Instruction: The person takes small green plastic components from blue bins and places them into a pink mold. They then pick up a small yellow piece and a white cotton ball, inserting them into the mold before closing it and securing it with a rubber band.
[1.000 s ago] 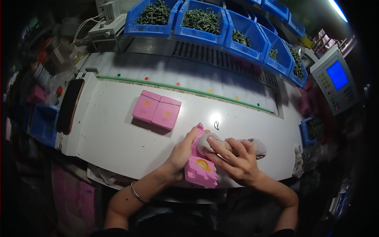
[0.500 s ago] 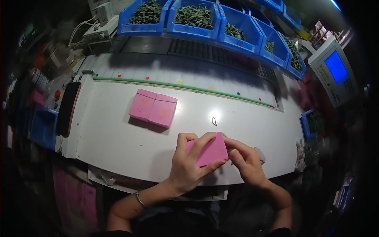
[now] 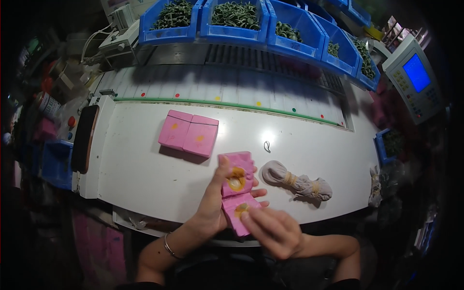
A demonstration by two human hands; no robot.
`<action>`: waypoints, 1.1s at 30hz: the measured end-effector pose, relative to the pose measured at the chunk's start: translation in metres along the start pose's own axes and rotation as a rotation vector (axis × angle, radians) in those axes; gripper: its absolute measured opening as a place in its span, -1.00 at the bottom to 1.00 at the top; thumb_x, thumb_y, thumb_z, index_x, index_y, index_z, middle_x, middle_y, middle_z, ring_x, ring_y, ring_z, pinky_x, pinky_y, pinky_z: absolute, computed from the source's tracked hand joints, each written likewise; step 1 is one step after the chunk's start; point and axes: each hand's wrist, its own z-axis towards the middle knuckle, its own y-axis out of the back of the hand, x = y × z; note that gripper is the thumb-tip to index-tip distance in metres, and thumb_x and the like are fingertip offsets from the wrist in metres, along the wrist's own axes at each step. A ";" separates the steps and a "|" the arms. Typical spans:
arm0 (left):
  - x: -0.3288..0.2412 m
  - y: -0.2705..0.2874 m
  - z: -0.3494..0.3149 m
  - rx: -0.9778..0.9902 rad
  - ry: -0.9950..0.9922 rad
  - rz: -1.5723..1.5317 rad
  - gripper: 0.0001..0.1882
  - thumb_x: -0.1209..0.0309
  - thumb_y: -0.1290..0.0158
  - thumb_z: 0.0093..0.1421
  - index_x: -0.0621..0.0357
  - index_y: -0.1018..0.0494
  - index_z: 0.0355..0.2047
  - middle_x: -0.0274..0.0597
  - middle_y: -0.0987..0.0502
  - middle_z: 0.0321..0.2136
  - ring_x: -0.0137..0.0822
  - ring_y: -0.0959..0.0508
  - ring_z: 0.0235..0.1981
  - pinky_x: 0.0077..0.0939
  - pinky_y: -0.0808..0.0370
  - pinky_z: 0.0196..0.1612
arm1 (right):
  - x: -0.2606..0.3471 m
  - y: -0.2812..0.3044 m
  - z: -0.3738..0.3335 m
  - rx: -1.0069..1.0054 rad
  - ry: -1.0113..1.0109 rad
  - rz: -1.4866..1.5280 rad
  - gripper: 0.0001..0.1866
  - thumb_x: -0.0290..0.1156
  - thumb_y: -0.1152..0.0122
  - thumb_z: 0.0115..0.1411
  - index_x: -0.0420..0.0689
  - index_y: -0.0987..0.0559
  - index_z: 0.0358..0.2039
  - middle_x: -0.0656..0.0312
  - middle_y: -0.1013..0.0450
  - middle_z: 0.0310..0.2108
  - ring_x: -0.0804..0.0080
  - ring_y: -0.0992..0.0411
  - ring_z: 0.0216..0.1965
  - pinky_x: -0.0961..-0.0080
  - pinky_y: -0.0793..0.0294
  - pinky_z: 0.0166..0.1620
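Note:
My left hand holds a pink rubber mold, opened like a book with its two halves one above the other. The upper half has a yellow-stained hollow with a pale middle. Over the lower half, my right hand has its fingers pinched at a yellow-stained hollow beside a small greenish spot. What lies between those fingertips, if anything, is hidden and slightly blurred. Left of the hands sits a pair of closed pink molds with a dark band across them. A loose dark band lies on the white worktop.
A grey cloth bundle tied with tan bands rests right of my hands. Blue bins of small green pieces line the back, above a green-edged strip. A phone lies at left; a control panel with a blue screen stands at right.
The pink mold between my hands was closed and is now spread open. My right hand has come down and left to its lower half, uncovering the cloth bundle.

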 end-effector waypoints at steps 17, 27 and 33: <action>0.004 -0.001 -0.026 0.487 -0.309 0.354 0.02 -0.11 -0.07 0.06 0.18 0.22 0.28 -0.07 -0.36 -0.21 -0.41 -0.44 -0.42 -0.56 -0.44 -0.42 | -0.045 -0.020 0.027 0.447 -1.003 1.448 -0.61 -0.21 0.33 0.35 -0.27 -0.38 -0.32 0.14 -0.34 -0.36 0.50 -0.27 -0.29 0.54 -0.28 -0.15; -0.003 0.011 -0.004 0.243 -0.079 0.215 -0.45 -0.05 0.39 0.32 0.13 -0.04 0.08 -0.01 -0.42 -0.48 -0.34 -0.40 -0.57 -0.52 -0.38 -0.50 | -0.065 -0.002 -0.036 0.431 -0.445 -0.055 -0.32 -0.58 -0.17 -0.09 -0.13 -0.31 0.14 0.00 -0.29 0.07 0.11 -0.33 -0.12 0.31 -0.32 -0.05; 0.002 -0.002 0.004 0.002 0.023 0.178 -0.45 -0.07 0.43 0.31 0.15 -0.22 -0.05 -0.11 -0.43 -0.47 -0.35 -0.46 -0.55 -0.50 -0.44 -0.53 | -0.051 0.005 -0.004 0.092 -0.236 -0.037 -0.42 -0.56 -0.17 -0.09 -0.12 -0.43 0.05 0.08 -0.32 0.09 0.30 -0.37 -0.17 0.47 -0.39 -0.15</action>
